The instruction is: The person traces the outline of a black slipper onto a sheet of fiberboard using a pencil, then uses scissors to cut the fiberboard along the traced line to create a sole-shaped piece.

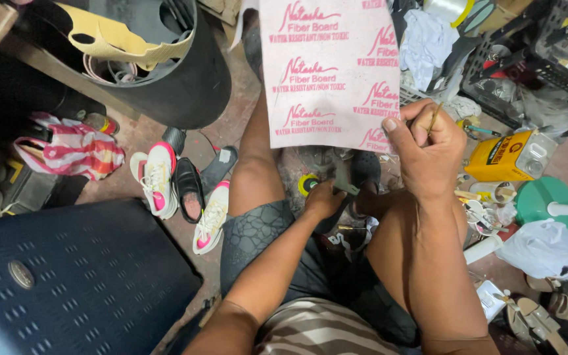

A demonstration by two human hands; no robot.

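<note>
Fiberboard sheet (330,66) is pinched with a pencil (434,118) in our right hand (428,154); left hand (323,197) reaches down, fingers hidden; we should keep it flat.

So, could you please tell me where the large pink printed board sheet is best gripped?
Probably at a lower corner, from the side: the pink printed board sheet hangs upright, thin and flat, and the right hand already pinches its lower right corner beside a thin pen.
</note>
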